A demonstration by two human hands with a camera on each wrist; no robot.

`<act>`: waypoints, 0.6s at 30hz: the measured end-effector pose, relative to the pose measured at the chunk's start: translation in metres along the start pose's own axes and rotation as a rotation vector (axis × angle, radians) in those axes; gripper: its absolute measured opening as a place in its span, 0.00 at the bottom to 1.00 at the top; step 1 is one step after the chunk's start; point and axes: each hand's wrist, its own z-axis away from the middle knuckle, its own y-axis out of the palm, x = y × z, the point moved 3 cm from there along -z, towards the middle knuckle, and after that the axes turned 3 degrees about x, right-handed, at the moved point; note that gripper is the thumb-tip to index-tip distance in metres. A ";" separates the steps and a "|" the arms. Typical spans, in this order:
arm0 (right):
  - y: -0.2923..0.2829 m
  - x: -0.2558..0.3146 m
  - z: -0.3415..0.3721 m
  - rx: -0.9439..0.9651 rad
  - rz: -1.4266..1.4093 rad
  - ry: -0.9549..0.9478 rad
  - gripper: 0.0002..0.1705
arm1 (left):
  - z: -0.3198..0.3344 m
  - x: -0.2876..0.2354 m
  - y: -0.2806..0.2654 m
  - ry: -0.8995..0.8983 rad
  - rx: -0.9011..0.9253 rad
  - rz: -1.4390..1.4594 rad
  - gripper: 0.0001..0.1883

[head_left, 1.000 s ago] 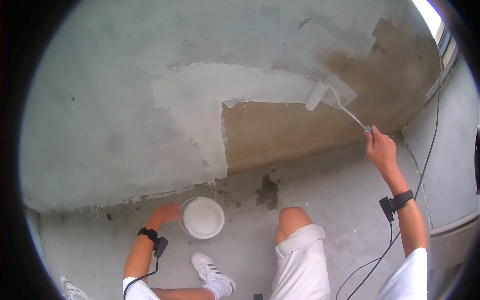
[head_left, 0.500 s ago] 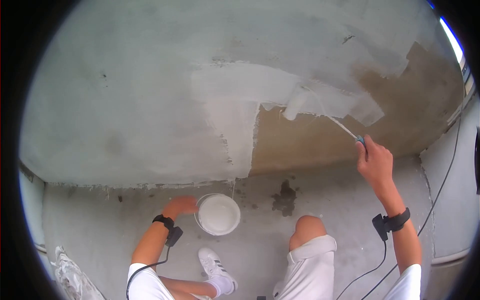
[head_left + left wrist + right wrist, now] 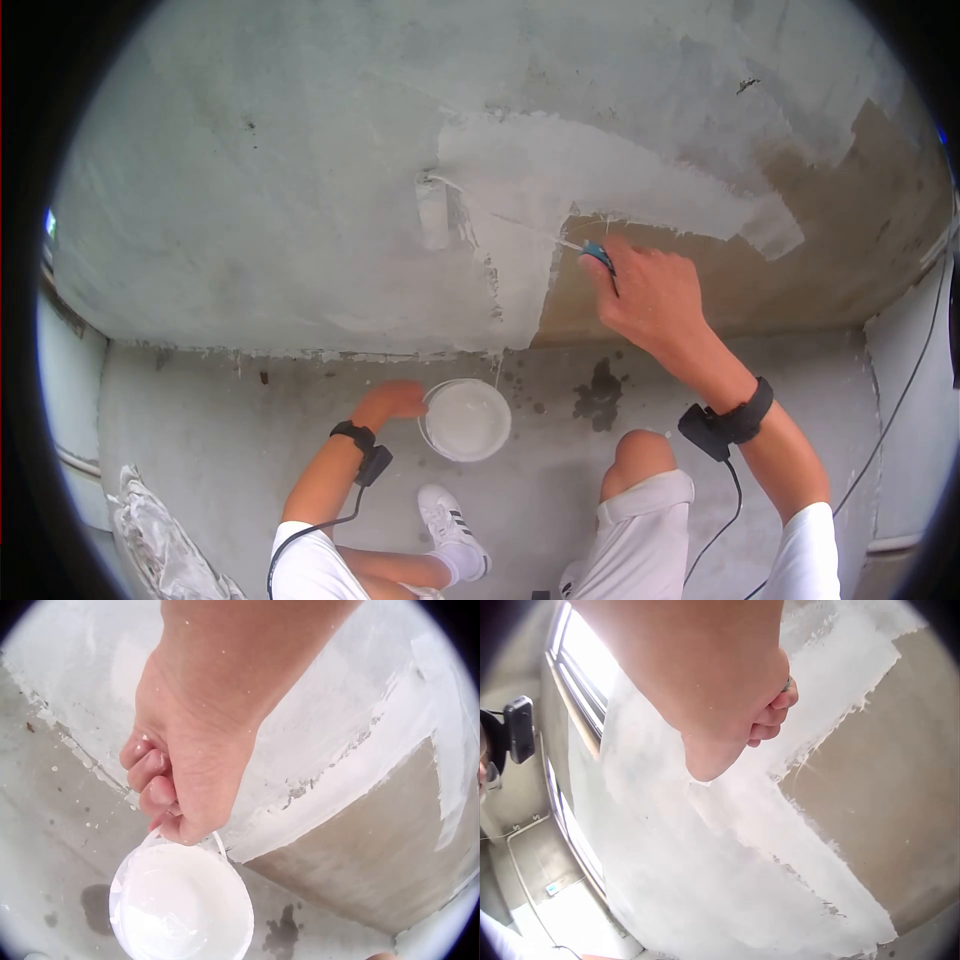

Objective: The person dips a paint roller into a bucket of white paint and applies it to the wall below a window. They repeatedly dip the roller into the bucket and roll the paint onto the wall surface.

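My right hand (image 3: 655,290) grips the blue handle of a paint roller (image 3: 433,213), its thumb along the handle. The white roller sleeve overlaps the wall left of the fresh white paint. In the right wrist view the roller is mostly hidden behind the hand. Low on the left, my left hand (image 3: 187,780) has its fingers curled round the wire handle of a white bucket (image 3: 115,896). White paint (image 3: 176,904) fills much of the bucket. A white-painted band (image 3: 520,260) runs down and to the right along a bare brown patch (image 3: 640,285) of the wall.
The pale wall (image 3: 250,260) meets a grey concrete floor (image 3: 250,420) with dark wet spots (image 3: 600,395). A crumpled plastic sheet (image 3: 160,530) lies at the lower left. My shoe (image 3: 450,520) and knee are below the bucket. A cable (image 3: 900,410) hangs at the right.
The right hand has swept the roller leftward across the wall, from the brown patch's upper edge to beyond the white band. The left hand keeps holding the bucket; the view has turned rightward.
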 end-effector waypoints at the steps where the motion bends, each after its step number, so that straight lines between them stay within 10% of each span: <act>1: 0.004 0.002 -0.004 0.011 0.023 0.007 0.15 | 0.000 0.000 -0.001 0.001 -0.007 0.003 0.19; 18: 0.006 -0.116 0.056 0.005 0.174 0.078 0.11 | -0.009 -0.005 -0.009 -0.020 0.065 -0.038 0.17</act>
